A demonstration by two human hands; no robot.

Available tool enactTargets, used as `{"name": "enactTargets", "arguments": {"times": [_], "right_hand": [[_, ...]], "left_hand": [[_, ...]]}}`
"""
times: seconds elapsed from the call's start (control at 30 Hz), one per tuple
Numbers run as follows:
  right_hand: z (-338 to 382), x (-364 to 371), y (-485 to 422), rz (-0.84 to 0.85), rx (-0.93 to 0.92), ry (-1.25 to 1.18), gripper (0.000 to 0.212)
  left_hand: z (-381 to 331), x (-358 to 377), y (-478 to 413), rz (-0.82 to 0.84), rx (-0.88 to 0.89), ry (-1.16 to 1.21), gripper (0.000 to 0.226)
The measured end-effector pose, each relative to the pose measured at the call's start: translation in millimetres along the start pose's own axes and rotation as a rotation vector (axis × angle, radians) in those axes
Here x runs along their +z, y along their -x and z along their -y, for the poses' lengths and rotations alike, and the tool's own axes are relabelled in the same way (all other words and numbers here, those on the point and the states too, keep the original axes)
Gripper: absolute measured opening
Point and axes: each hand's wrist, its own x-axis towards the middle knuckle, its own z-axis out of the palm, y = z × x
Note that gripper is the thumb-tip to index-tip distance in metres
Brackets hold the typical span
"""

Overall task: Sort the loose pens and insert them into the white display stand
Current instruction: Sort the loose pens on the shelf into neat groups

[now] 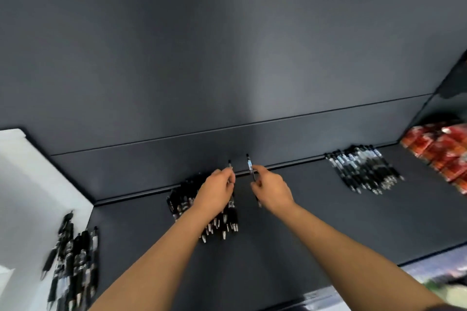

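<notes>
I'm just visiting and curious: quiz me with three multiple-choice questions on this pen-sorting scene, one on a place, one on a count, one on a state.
1. Where on the dark grey shelf do the shiny red packets lie? A) far right B) far left C) between the hands
2. How many separate heaps of black pens lie about? A) one B) three C) six
3. What is the right hand doing? A) lying flat B) pinching a slim black pen C) curled empty
Answers: 1 A, they sit at the right edge. 2 B, a centre heap beneath the left hand, which grips another pen, a right heap, a left heap by the white surface. 3 B, thumb and fingers close round its barrel.
</notes>
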Motion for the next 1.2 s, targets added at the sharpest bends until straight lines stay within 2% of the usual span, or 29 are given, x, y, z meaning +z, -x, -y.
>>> {"name": "enactTargets", "arguments": {"times": [0.3,0.5,0.63,0.93,1.07,1.2], "right_hand": [[-156,-101,-19,-0.042,0.102,0.182,0.036],[-223,-143,-39,-0.036,0.157,0.323,0.021],[-243,-157,-52,-0.018,0.16,0.423,0.025],[-262,-162,-47,-0.039,0.095,0.343,0.028],[-269,-167,-44,-0.042,0.074,0.328,0.031],[-262,-164,-44,-0.049,0.041,0.324,0.03]], "left_hand": [[-125,118,-70,0.163,-0.03,0.146,0.032],[-182,169,-98,0.179,-0.068,0.203,0.026],[-204,186,-113,0.166,-0.086,0.192,0.022],[-237,220,-139,0.184,-0.12,0.194,0.024],[-244,230,-145,0.2,-0.123,0.122,0.033],[-237,220,-141,0.173,-0.096,0.062,0.028]]}}
